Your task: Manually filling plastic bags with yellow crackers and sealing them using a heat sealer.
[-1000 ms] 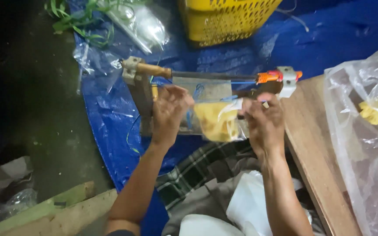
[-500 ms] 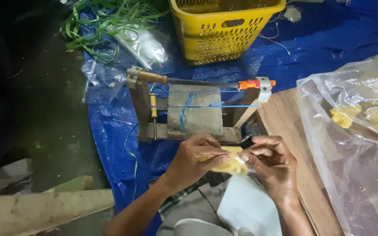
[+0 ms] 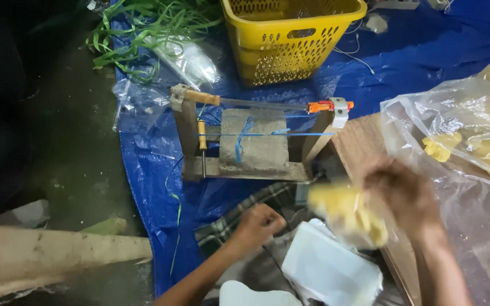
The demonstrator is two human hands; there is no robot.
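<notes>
My right hand (image 3: 406,195), blurred in motion, now carries the small yellow-filled plastic packet (image 3: 347,214) away from the wooden sealing frame (image 3: 250,139) toward the board, while my left hand (image 3: 259,224), released from it, rests clenched on my lap.

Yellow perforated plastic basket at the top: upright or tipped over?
Upright: the yellow perforated plastic basket stands on the blue tarp, its open rim facing up.

Bare forearms, no sleeves; plaid cloth (image 3: 239,218) on lap
</notes>
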